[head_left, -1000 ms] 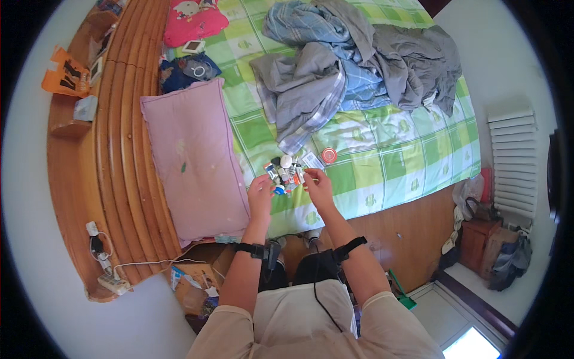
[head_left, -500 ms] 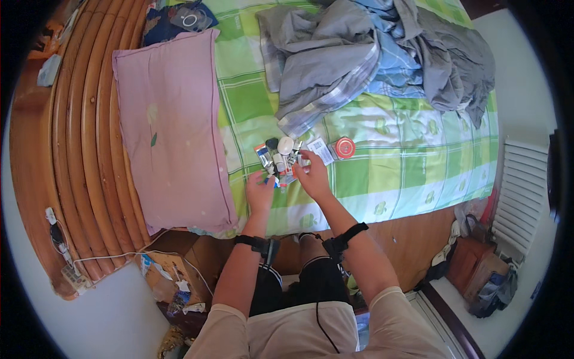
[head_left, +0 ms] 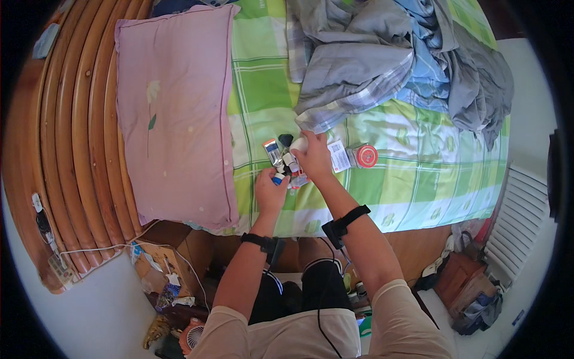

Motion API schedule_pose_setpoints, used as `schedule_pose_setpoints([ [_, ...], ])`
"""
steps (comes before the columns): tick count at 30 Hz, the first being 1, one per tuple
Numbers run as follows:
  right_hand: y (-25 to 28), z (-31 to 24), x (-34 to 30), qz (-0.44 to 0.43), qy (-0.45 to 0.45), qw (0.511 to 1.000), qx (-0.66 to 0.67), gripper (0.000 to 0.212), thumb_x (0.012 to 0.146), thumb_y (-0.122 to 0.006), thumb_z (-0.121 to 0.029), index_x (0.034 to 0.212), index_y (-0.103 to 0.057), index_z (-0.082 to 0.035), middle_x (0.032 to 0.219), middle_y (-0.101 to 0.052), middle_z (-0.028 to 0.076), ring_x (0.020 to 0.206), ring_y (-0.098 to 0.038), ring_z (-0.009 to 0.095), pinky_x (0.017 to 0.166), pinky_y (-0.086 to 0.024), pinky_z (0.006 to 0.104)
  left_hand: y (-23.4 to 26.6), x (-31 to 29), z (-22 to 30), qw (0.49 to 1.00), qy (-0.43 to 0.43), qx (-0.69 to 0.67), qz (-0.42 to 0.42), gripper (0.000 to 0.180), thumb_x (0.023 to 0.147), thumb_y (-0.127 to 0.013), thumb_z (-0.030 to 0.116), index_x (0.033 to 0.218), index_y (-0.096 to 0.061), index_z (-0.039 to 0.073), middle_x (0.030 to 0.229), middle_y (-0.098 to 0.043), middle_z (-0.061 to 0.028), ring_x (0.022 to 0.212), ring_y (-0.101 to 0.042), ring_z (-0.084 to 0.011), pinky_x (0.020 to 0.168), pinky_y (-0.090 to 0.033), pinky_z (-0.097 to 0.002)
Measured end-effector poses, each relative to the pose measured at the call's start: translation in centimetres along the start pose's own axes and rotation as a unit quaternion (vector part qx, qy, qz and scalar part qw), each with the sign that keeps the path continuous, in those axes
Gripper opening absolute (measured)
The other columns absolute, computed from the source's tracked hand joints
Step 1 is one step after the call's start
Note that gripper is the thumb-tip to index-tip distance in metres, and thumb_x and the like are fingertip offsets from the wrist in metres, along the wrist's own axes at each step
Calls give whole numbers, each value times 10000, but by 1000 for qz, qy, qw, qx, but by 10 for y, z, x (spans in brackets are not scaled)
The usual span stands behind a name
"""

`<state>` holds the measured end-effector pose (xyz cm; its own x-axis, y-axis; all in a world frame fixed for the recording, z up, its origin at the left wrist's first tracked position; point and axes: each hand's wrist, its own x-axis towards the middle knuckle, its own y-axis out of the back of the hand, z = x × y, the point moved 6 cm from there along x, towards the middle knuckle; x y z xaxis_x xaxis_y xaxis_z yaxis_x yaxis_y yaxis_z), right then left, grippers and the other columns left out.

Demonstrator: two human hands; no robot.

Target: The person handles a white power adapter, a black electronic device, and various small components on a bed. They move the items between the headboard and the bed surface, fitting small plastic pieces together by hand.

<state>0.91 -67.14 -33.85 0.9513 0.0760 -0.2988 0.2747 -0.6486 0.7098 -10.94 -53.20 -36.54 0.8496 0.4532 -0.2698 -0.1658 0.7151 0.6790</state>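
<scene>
Two hands work on the bed: right hand point(head_left: 312, 157) fingers grip a white bottle point(head_left: 298, 143), left hand point(head_left: 270, 190) fingers hold a small tube point(head_left: 278, 178).

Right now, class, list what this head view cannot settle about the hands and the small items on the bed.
- Right hand: its fingers cover most of a white thing; kind unclear.
- Left hand: seen from behind, so its grip is hidden.
- Tubes: too small to count.
- Red disc: too small to identify.
- Pile of clothes: cut off at the top edge.

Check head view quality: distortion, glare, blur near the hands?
Head view: strong fisheye, the wooden headboard bows toward the rim, corners black; daylight bright and even, no harsh glare on the green checked sheet; left hand and right hand reasonably sharp, small bottles between them hard to resolve.
</scene>
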Motion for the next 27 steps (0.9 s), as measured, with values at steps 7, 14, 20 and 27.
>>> schedule_pose_setpoints([
  [7,-2,-1,-1,-41,-12,999,-8,486,724,-758,-197,1126,-521,-65,1078,-520,192,928,-587,419,771,-490,485,11,3,-5,999,31,-16,18,374,702,-802,204,953,-622,-7,865,-643,-148,765,-634,-290,688,-505,-376],
  [14,3,10,-13,21,32,997,73,353,756,-730,-198,1025,-572,-31,951,-613,193,905,-600,383,758,-486,452,25,2,2,997,76,-13,27,372,692,-800,213,961,-611,40,926,-580,-122,881,-580,-309,777,-473,-403],
  [20,1,20,-29,-54,-70,952,292,337,839,-689,-191,1093,-591,7,920,-664,147,752,-661,227,651,-524,313,35,1,14,996,18,29,78,372,723,-780,224,994,-602,42,949,-583,-129,900,-573,-320,796,-468,-401],
  [27,-9,-1,-65,-187,-107,856,470,350,927,-586,-130,1241,-511,6,985,-637,112,634,-621,136,561,-517,247,44,0,44,994,-52,-87,41,326,812,-714,210,1064,-606,33,967,-587,-133,880,-584,-276,766,-483,-363],
])
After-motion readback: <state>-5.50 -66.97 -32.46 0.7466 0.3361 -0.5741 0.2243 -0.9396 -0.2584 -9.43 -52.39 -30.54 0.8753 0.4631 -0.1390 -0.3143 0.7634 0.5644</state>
